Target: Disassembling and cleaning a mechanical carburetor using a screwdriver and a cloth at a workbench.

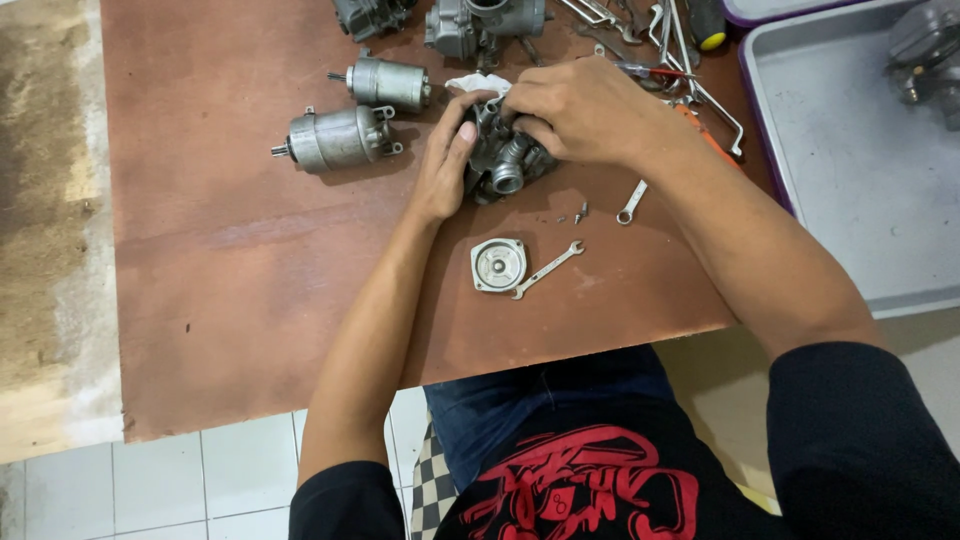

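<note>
At the twelve o'clock end of the brown worktop [250, 260], both my hands clamp on a grey metal carburettor body [508, 165]: left hand [447, 165] wrapped around its nine o'clock side, right hand [580, 110] over its top. Toward six o'clock from it lie a round metal cover [498, 264] and a small spanner [548, 269]. Two cylindrical starter motors [340, 138] sit at nine o'clock. At three o'clock I see a grey tray [850, 180] holding a metal part [925, 50] in its far corner.
</note>
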